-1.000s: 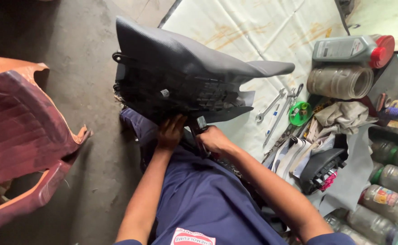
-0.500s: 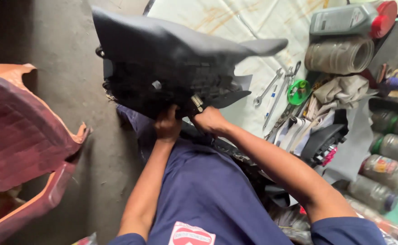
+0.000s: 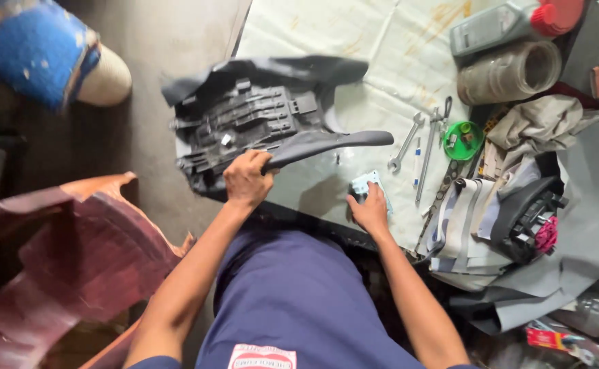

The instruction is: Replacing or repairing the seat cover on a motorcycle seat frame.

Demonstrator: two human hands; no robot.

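Observation:
A large black plastic motorcycle panel (image 3: 252, 123) lies with its ribbed inner side up, half on the concrete floor and half on a pale sheet (image 3: 374, 61). My left hand (image 3: 246, 179) grips the panel's near edge, where a long grey tail (image 3: 333, 142) sticks out to the right. My right hand (image 3: 368, 208) rests on the sheet and pinches a small pale blue-white piece (image 3: 366, 183). What that piece is cannot be made out.
Wrenches (image 3: 407, 142) and a screwdriver lie on the sheet beside a green lid (image 3: 462, 140) of small parts. Rags, a black part (image 3: 525, 212), a clear jar (image 3: 511, 72) and a grey oil bottle (image 3: 497, 26) crowd the right. A red plastic chair (image 3: 67, 266) stands at left.
The panel has been turned over and set down with its ribbed side up. My right hand left the panel and moved right onto the sheet, taking a small pale piece.

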